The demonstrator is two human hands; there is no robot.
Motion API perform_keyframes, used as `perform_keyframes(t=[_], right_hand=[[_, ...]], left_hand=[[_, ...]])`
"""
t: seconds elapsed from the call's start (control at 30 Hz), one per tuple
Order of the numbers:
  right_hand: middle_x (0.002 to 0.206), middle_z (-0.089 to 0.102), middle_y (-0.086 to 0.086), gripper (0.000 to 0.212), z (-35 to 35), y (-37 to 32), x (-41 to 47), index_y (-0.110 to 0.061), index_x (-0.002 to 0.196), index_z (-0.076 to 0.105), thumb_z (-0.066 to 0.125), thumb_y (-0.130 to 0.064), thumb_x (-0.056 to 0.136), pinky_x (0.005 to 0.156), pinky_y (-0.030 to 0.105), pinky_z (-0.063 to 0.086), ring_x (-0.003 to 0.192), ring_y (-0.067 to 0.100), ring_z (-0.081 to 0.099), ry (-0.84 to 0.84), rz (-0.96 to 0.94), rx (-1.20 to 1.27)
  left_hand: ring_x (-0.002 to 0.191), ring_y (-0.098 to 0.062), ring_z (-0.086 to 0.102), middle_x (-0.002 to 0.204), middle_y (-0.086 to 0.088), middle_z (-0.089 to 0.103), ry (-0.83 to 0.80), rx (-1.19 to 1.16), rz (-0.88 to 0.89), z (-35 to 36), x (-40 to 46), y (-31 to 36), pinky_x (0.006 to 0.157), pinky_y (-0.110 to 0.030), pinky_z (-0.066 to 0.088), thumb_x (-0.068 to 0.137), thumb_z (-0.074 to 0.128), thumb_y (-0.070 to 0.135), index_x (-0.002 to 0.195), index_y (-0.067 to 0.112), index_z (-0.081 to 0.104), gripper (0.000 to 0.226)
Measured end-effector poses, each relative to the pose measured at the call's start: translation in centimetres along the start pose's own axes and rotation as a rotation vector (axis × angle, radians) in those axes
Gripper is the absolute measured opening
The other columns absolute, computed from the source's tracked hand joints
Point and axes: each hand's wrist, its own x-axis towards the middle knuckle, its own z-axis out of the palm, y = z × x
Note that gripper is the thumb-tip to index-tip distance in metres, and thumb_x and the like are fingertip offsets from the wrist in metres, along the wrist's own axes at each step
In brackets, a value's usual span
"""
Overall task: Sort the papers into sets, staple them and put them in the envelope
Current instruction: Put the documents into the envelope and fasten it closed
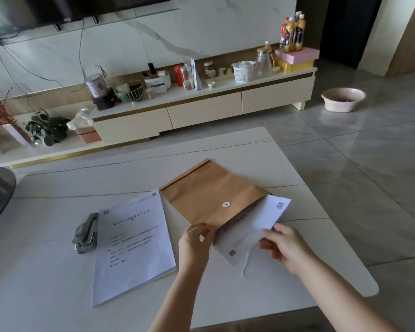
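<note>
Right hand (282, 245) pinches near edge of white printed paper set (252, 226), far part tucked into mouth of brown kraft envelope (209, 188) on white marble worktop (46, 271). Left hand (195, 240) grips envelope's open edge. Left of that grip: second white printed stack (132, 248), then grey metal stapler (85, 233).

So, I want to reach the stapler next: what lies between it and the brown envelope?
The head view shows a stack of printed papers on the table between the stapler and the brown envelope; the stack's left edge touches the stapler.
</note>
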Motion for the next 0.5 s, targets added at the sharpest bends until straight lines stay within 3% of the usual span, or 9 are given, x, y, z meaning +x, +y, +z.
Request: perform_keyframes(t=[0.27, 0.37, 0.43, 0.5], right_hand=[[0.065, 0.064, 0.006, 0.007, 4.6, -1.3, 3.1, -0.003, 0.094, 0.063, 0.06, -0.009, 0.092, 0.034, 0.014, 0.03, 0.037, 0.003, 0.056, 0.086, -0.048, 0.02], [0.066, 0.062, 0.006, 0.01, 5.5, -1.3, 4.2, -0.013, 0.084, 0.063, 0.059, -0.007, 0.092, 0.032, 0.013, 0.027, 0.036, 0.001, 0.055, 0.1, -0.025, 0.09], [0.067, 0.062, 0.005, 0.016, 6.0, -1.5, 4.7, -0.016, 0.082, 0.062, 0.058, -0.005, 0.093, 0.033, 0.012, 0.031, 0.041, 0.001, 0.059, 0.084, -0.003, 0.157], [0.071, 0.066, 0.006, 0.017, 6.3, -1.6, 4.9, -0.009, 0.086, 0.062, 0.05, -0.001, 0.096, 0.038, 0.014, 0.044, 0.05, 0.006, 0.067, 0.003, 0.024, 0.203]], left_hand=[[0.087, 0.011, 0.053, 0.091, 0.019, 0.061, 0.006, -0.038, 0.033, 0.0, 0.9, -1.0, 0.072, 0.004, 0.034, 0.085, 0.068, 0.012, 0.086, 0.014, 0.077, 0.009], [0.096, 0.01, 0.053, 0.095, 0.015, 0.064, -0.005, -0.051, 0.053, 0.2, 1.3, -1.6, 0.077, 0.003, 0.033, 0.085, 0.069, 0.013, 0.085, 0.014, 0.077, 0.008], [0.098, 0.009, 0.051, 0.097, 0.014, 0.064, -0.011, -0.032, 0.065, 0.2, 1.7, -1.9, 0.076, 0.004, 0.033, 0.086, 0.068, 0.014, 0.086, 0.014, 0.076, 0.009], [0.095, 0.009, 0.049, 0.097, 0.016, 0.061, -0.016, -0.014, 0.078, 0.3, 2.1, -2.3, 0.074, 0.005, 0.032, 0.088, 0.066, 0.014, 0.087, 0.014, 0.076, 0.01]])
